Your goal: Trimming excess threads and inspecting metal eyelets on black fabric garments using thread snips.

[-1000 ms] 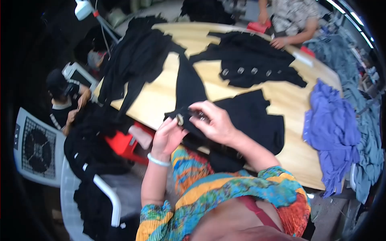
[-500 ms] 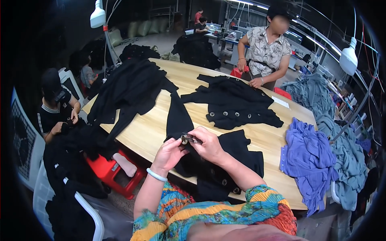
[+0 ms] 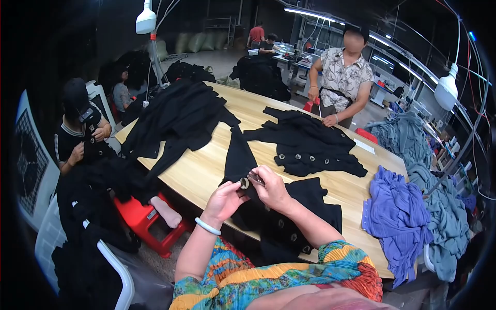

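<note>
My left hand (image 3: 222,201) pinches a round, pale-rimmed button (image 3: 244,183) on a black knit garment (image 3: 315,204). Close to the right of that button is my right hand (image 3: 272,192), closed around small dark thread snips (image 3: 256,178), partly hidden by the fingers. The garment lies over the table's near edge, its sleeve (image 3: 238,155) stretched away from me. More round buttons (image 3: 293,237) run down its front, below my right wrist.
On the wooden table (image 3: 199,181) lie another buttoned black garment (image 3: 305,142), a black pile (image 3: 181,113) and purple garments (image 3: 395,206). A co-worker (image 3: 343,77) stands across; another (image 3: 82,129) sits left near a red stool (image 3: 139,217). Hanging bulbs (image 3: 447,93) flank the table.
The snips have moved off the button to its right, and the button's face now shows more. The whole view has shifted slightly. The seated co-worker's hands have risen.
</note>
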A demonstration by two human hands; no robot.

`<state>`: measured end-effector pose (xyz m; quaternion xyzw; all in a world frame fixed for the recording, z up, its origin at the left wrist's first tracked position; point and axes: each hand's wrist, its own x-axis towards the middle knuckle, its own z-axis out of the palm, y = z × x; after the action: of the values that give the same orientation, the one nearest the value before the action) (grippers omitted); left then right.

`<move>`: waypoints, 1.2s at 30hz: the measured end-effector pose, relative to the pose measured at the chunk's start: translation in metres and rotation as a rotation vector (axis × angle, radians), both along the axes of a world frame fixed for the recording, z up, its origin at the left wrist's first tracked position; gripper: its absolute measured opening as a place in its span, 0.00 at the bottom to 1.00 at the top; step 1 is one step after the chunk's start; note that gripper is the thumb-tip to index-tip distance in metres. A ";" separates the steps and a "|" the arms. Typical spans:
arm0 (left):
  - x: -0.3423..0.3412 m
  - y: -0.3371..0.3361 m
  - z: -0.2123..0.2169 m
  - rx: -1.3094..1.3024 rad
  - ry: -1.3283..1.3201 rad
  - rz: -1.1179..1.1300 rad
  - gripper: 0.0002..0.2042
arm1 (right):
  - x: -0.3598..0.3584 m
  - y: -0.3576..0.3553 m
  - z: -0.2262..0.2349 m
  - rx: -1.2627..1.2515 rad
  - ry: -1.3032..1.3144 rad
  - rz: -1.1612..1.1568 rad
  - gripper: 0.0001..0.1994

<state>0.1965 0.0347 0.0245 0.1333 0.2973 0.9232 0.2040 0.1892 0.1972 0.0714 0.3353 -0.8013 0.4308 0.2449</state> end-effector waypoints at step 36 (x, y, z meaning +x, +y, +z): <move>0.011 -0.002 -0.002 0.021 -0.107 0.065 0.04 | 0.003 -0.013 -0.016 -0.025 -0.034 0.013 0.08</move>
<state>0.2074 0.0328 0.0226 0.0760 0.2805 0.9382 0.1881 0.1920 0.1840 0.0557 0.3300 -0.7977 0.4481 0.2326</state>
